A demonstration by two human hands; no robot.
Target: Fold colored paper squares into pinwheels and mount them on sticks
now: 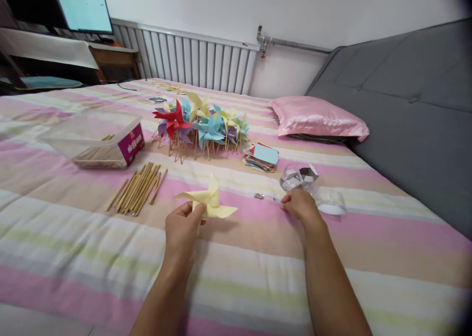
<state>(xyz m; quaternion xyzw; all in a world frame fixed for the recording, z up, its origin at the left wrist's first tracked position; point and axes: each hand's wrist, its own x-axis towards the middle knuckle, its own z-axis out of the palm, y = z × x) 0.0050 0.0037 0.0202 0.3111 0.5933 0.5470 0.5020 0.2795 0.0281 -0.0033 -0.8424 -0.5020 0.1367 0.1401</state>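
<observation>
Item: yellow pinwheel (207,201), pinched at its underside by the left hand (183,231), blades flat and facing up. Right of the pinwheel, the right hand (302,206) rests fingers-down and curled on the bed (73,257), grasp not discernible; a small metal pin (259,196) lies between pinwheel and right hand, nearer the right. Left of the pinwheel: sticks (137,188), long axes running away from the viewer; beyond it: finished pinwheels (201,124); setting: striped bed, grey headboard, radiator.
</observation>
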